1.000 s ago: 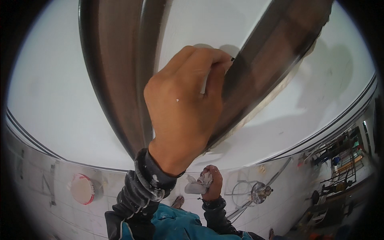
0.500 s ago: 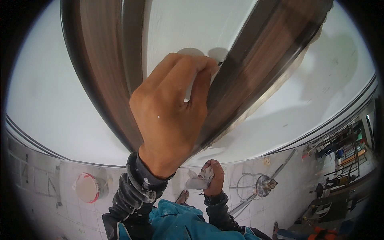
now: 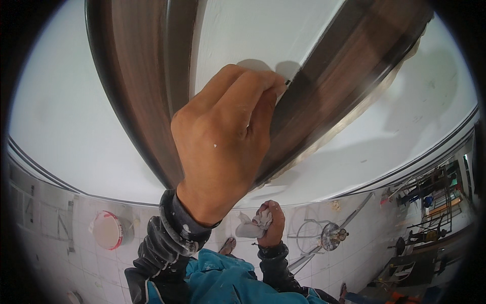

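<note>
**A:** So which bit of the job is the person doing here?

**B:** Looks like close fingertip work along the right-hand brown strip (image 3: pixel 334 96). The left hand (image 3: pixel 220 134) is pinching a small dark bit (image 3: pixel 288 82) right at that strip's inner edge, where it's meeting the white surface (image 3: pixel 55 137). What the bit actually is, the view isn't showing.

**A:** Grip wide or narrow?

**B:** Super narrow, just thumb and index tips pressing on the dark bit. The right hand (image 3: pixel 274 223) is clutching a crumpled white cloth (image 3: pixel 249 229), or maybe paper, and it's showing just past the surface's lower edge, with the tiled floor (image 3: pixel 369 238) behind.

**A:** And the next move, what's that calling for?

**B:** Best guess, it's calling for a light, steady pinch and tips hugging that inner edge, without the knuckles dragging on the white.

**A:** How's the arm sitting?

**B:** The left forearm is slanting up from the lower left, dark sleeve (image 3: pixel 167 243) bunching behind the wrist. The back of the hand is facing the camera, fingers pointing up and right. The right arm is staying low, close to the body, fingers wrapping the wad.
</note>
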Demonstrator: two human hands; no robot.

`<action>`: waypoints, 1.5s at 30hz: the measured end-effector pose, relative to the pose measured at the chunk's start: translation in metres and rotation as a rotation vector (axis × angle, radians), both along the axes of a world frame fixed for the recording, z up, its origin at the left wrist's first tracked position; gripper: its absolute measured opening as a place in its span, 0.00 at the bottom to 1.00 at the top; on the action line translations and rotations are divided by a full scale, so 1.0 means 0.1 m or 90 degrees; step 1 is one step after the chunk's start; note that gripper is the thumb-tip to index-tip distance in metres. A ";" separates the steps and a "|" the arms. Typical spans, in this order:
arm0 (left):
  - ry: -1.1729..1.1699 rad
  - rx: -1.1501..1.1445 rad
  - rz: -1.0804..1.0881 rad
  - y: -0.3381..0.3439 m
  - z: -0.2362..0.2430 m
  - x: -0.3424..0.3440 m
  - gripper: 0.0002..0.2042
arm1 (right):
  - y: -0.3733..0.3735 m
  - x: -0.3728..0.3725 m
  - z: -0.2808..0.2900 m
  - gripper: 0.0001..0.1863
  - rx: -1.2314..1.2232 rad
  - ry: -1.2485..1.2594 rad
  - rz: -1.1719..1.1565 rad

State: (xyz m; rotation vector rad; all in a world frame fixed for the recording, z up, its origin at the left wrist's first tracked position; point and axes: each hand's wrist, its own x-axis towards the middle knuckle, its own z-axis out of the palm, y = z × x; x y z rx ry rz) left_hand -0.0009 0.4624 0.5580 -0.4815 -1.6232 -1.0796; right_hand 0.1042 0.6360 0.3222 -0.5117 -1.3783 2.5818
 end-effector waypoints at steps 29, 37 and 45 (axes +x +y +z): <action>-0.039 0.008 -0.032 -0.03 -0.26 0.04 0.06 | -0.07 0.02 -0.04 0.11 0.029 0.001 0.017; -0.022 0.053 -0.045 -0.04 -0.23 0.03 0.06 | -0.05 0.03 -0.06 0.11 0.047 0.022 0.019; 0.005 0.047 -0.041 -0.03 -0.26 0.01 0.06 | -0.06 0.04 -0.05 0.12 0.185 0.056 0.025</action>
